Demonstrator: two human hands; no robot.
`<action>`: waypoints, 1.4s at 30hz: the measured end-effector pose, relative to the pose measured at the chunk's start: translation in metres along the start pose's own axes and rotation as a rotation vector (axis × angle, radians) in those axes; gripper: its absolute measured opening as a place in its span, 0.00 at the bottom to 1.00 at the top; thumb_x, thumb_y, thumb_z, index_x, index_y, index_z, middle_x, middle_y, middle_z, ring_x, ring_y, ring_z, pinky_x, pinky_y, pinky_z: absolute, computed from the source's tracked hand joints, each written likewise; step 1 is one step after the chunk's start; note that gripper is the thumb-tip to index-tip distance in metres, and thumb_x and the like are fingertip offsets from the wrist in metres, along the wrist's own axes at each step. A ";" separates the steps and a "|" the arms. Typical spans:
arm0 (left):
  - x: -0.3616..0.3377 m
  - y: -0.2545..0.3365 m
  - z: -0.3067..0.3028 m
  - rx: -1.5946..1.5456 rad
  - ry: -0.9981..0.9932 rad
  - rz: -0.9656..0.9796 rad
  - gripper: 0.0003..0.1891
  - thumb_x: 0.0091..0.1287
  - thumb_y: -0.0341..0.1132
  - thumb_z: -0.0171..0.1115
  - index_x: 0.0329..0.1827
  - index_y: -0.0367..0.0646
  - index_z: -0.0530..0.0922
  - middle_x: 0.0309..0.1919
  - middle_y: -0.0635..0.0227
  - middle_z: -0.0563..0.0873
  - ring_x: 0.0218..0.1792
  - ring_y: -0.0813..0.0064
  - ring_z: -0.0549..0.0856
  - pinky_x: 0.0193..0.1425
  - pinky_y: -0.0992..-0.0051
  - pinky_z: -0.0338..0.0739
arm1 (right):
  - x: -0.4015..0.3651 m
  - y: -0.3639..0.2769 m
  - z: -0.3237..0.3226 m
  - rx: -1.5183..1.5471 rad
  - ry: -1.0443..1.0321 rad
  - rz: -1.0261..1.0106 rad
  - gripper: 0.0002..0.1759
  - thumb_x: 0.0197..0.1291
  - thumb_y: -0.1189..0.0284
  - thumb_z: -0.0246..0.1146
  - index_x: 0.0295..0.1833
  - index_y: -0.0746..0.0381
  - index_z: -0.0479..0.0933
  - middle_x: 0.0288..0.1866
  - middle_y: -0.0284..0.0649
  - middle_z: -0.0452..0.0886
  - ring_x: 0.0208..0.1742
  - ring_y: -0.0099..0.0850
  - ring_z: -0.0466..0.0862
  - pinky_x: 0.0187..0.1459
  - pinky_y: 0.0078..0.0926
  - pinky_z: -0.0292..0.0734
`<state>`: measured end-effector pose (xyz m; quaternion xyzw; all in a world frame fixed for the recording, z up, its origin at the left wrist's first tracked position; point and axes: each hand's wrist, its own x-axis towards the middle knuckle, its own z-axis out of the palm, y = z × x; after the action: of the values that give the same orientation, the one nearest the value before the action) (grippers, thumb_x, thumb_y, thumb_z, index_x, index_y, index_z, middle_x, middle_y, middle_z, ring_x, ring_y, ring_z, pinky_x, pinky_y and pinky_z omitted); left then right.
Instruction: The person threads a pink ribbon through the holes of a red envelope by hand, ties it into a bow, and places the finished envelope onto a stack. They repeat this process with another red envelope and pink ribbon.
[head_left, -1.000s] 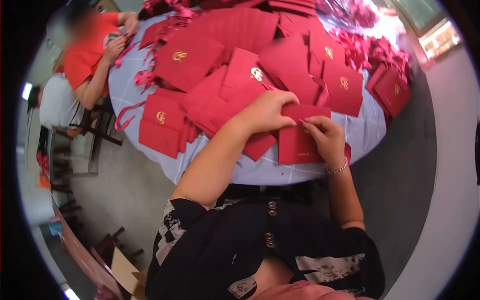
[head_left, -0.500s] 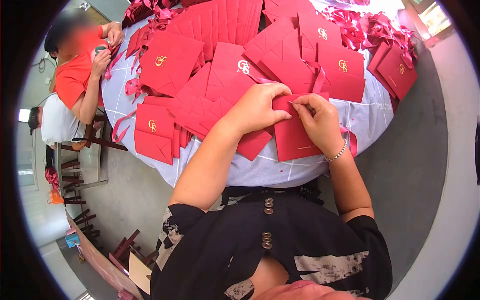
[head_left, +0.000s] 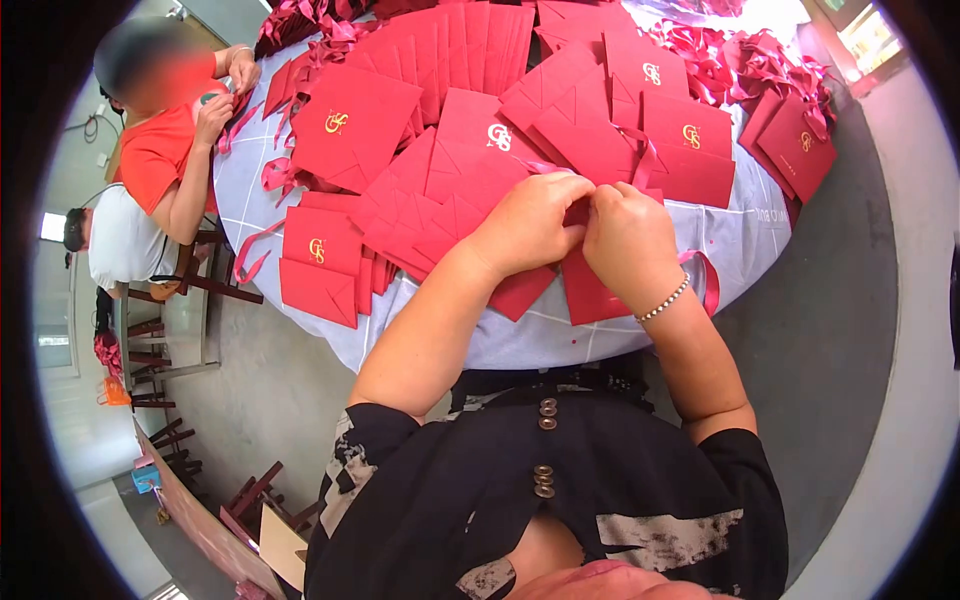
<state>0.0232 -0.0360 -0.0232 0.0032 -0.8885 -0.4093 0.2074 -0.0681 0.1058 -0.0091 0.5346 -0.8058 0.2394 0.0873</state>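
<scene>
A red paper gift bag [head_left: 597, 292] lies flat at the table's front edge, its upper part covered by my hands. My left hand [head_left: 540, 222] is closed at the bag's top edge, thumb and fingers gripping it. Fingertips pinched together, my right hand [head_left: 632, 240] meets the left one over the same edge. Whatever sits between the right fingertips is hidden. A pink ribbon [head_left: 709, 285] loops out beside my right wrist, and another ribbon [head_left: 645, 160] lies just beyond the fingers.
Many red bags [head_left: 356, 125] with gold or white letters cover the cloth-topped table [head_left: 480, 340]. Ribbon bunches [head_left: 740, 70] are heaped at the back right. At the left, a person in an orange top [head_left: 165, 160] handles a ribbon. Stools [head_left: 250, 500] stand on the floor.
My right hand has moved up and turned inward, its fingertips now meeting my left hand's at the bag's top edge. A small pale tip earlier visible in the right pinch is now hidden.
</scene>
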 end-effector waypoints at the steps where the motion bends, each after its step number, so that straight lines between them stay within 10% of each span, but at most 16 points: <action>1: 0.000 -0.001 0.002 0.019 0.003 0.009 0.19 0.51 0.25 0.72 0.48 0.34 0.82 0.44 0.50 0.87 0.48 0.50 0.86 0.55 0.63 0.81 | 0.001 -0.001 0.001 0.004 -0.007 0.039 0.03 0.53 0.78 0.65 0.34 0.65 0.79 0.31 0.48 0.82 0.34 0.49 0.85 0.37 0.43 0.81; 8: -0.002 -0.004 0.005 -0.010 0.053 -0.004 0.14 0.55 0.25 0.67 0.46 0.36 0.82 0.42 0.51 0.87 0.47 0.51 0.87 0.54 0.62 0.81 | -0.003 0.013 -0.017 0.523 -0.044 0.087 0.06 0.56 0.76 0.69 0.38 0.67 0.85 0.35 0.50 0.86 0.38 0.48 0.87 0.41 0.42 0.82; 17: -0.002 0.005 -0.001 -0.037 0.031 0.042 0.17 0.55 0.30 0.67 0.47 0.34 0.82 0.42 0.49 0.87 0.47 0.49 0.87 0.54 0.60 0.81 | 0.009 0.029 -0.032 0.216 0.173 -0.163 0.09 0.56 0.77 0.70 0.42 0.67 0.81 0.36 0.47 0.85 0.37 0.46 0.86 0.40 0.37 0.80; 20: -0.002 0.012 0.000 -0.181 0.004 -0.023 0.14 0.57 0.32 0.71 0.44 0.35 0.83 0.37 0.52 0.88 0.42 0.52 0.87 0.49 0.63 0.82 | 0.007 0.042 -0.038 0.724 -0.279 0.040 0.09 0.63 0.79 0.66 0.48 0.68 0.79 0.37 0.47 0.85 0.35 0.35 0.86 0.40 0.31 0.80; 29: -0.004 0.021 0.008 -0.088 0.044 0.144 0.09 0.58 0.26 0.74 0.38 0.37 0.82 0.34 0.60 0.83 0.37 0.61 0.85 0.41 0.68 0.80 | 0.035 0.054 -0.051 0.869 -0.779 0.277 0.05 0.69 0.81 0.60 0.47 0.69 0.78 0.33 0.36 0.85 0.33 0.15 0.81 0.36 0.15 0.75; 42: -0.004 0.033 0.004 0.188 0.125 0.316 0.07 0.58 0.30 0.72 0.34 0.42 0.81 0.31 0.64 0.80 0.34 0.58 0.83 0.39 0.63 0.79 | 0.043 0.067 -0.027 1.163 -0.719 0.328 0.07 0.60 0.87 0.66 0.36 0.65 0.77 0.33 0.33 0.85 0.33 0.19 0.84 0.36 0.14 0.79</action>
<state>0.0306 -0.0105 -0.0031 -0.0918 -0.8976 -0.2859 0.3226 -0.1500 0.1040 0.0116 0.4122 -0.5962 0.4498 -0.5219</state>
